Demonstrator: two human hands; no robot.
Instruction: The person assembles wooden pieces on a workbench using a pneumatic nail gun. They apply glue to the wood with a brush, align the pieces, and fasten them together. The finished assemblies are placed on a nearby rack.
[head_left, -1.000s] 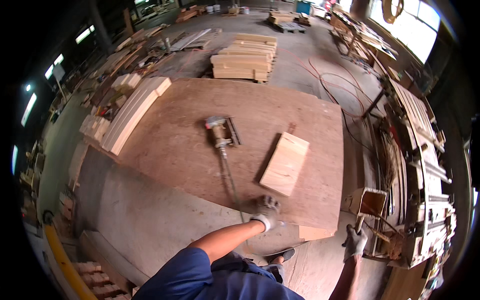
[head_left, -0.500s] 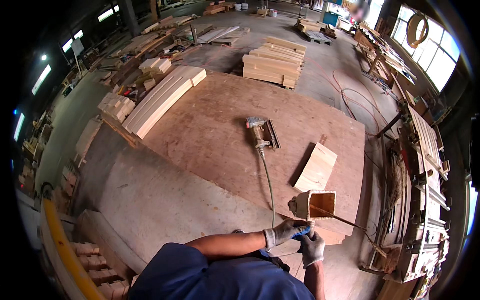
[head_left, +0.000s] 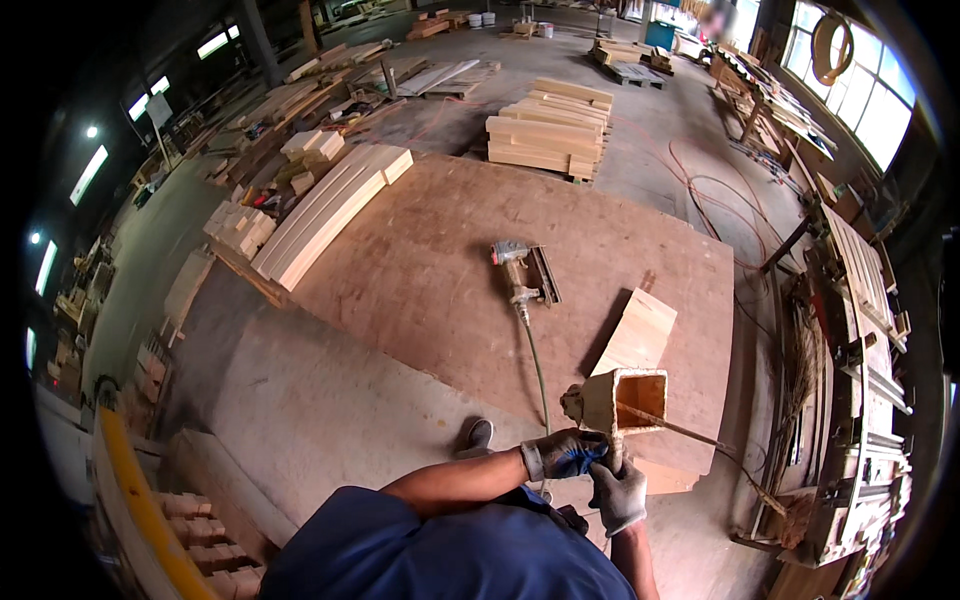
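Observation:
A square-mouthed, cream-crusted container (head_left: 603, 402) with a brown inside is tilted in front of me, its open mouth facing right. A long thin stick (head_left: 690, 436) leans out of it. My right hand (head_left: 620, 493), in a grey glove, is wrapped round the container's handle (head_left: 616, 452). Close against that handle, my left hand (head_left: 566, 454) has its gloved fingers curled, blue on the palm side; what lies inside them is hidden. Just beyond the container, a pale wooden block (head_left: 640, 330) lies on the brown board (head_left: 440, 260).
A nail gun (head_left: 522, 272) with a green hose (head_left: 538, 372) rests mid-board. Curved timber pieces (head_left: 335, 210) line the board's far left. Stacked planks (head_left: 548, 128) stand beyond it. A timber-laden rack (head_left: 865, 380) runs along the right. My shoe (head_left: 480, 433) shows below.
The container has risen slightly and shifted a little left with my right hand. My left hand has moved slightly left and up. My shoe has come further into view.

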